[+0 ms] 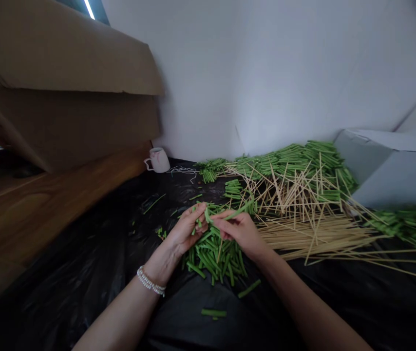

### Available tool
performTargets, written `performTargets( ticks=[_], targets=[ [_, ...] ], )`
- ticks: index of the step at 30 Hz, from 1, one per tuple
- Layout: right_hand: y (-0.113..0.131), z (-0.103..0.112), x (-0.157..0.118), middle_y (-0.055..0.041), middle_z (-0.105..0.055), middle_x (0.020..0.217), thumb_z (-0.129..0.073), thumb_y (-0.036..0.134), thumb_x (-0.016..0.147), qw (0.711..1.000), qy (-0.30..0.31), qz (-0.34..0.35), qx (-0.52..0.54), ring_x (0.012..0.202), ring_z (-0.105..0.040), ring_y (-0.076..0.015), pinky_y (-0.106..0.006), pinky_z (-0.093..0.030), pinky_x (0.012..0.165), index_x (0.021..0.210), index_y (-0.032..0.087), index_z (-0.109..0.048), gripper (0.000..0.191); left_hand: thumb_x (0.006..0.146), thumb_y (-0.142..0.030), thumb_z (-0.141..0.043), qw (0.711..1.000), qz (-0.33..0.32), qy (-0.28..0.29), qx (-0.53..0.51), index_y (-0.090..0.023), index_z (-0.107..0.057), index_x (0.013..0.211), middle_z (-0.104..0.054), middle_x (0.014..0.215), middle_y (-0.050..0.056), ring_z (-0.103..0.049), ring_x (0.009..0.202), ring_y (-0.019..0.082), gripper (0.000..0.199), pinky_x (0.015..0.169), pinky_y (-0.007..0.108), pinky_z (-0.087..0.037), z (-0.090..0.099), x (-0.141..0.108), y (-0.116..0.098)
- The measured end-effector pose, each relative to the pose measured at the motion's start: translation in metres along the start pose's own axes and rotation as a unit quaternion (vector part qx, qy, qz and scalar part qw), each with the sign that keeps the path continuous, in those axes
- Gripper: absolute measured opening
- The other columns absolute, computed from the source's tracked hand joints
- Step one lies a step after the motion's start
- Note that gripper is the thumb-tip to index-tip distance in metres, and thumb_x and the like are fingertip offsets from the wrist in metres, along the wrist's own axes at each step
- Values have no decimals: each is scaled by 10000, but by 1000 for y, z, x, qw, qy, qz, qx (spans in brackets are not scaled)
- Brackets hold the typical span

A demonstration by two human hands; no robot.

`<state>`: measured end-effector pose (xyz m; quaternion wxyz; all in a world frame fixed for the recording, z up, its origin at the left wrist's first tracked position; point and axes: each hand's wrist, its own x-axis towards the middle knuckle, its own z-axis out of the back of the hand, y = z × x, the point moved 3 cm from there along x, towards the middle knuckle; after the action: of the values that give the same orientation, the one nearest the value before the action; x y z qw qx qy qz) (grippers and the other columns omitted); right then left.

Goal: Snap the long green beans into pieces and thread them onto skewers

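Note:
My left hand (185,230) is closed on short pieces of green stalk, like cut long beans or garlic scapes. Some of them poke out between the fingers. My right hand (242,233) pinches a longer green stalk (239,210), whose near end meets the left fingertips. Whether a thin skewer is also in the right fingers, I cannot tell. Below both hands lies a loose pile of cut green stalk pieces (213,261). To the right are bare wooden skewers (313,239), some crossing others. Behind them, green pieces (288,158) are lined up in rows, apparently on skewers.
Black plastic sheeting (120,253) covers the work surface. A white mug (159,160) stands at the back left beside tangled string (184,170). A large cardboard box (84,117) rises on the left, and a pale box (387,165) on the right. More green bundles (412,226) lie far right.

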<state>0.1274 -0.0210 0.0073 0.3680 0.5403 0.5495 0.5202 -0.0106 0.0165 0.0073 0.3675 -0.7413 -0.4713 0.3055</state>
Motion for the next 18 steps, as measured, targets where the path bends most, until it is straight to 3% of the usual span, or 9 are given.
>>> performTargets(
  ticks=[3,7,11,15,18],
  targets=[
    [-4,-14,-5,29,-602,567,-763,356,716,997,67,-25,-32,478,-505,-96,-235,-389,472,823,178,-755,207,728,-314,-797,999,26,-6,-46,-155,-477,647,-379,486,-91,-323,390,30,367,375,141,-282,2,1,-3],
    [-3,-17,-8,34,-582,529,-754,389,737,992,113,-54,-32,471,-501,-91,-224,-381,468,731,169,-717,223,834,-293,-682,990,66,52,-116,-157,-462,679,-408,547,-73,-302,382,24,302,353,132,-276,-1,0,-7],
    [5,-4,-6,38,-578,520,-746,426,756,993,104,-42,38,452,-471,-76,-214,-341,455,755,177,-715,251,854,-257,-617,985,106,79,-112,-148,-473,682,-440,562,-58,-276,361,17,249,335,129,-258,-3,-2,-5],
    [10,6,-3,44,-564,519,-762,423,739,994,78,-34,73,446,-447,-69,-213,-315,450,765,185,-721,243,826,-262,-668,988,125,76,-39,-132,-559,790,-471,567,-50,-293,378,11,173,338,109,-184,-3,-6,2],
    [9,8,0,47,-548,504,-771,428,722,996,54,-37,58,440,-438,-69,-214,-304,441,732,179,-700,258,825,-326,-698,981,143,128,29,-130,-572,803,-464,564,-45,-310,407,15,234,364,113,-168,-6,-10,6]
  ],
)
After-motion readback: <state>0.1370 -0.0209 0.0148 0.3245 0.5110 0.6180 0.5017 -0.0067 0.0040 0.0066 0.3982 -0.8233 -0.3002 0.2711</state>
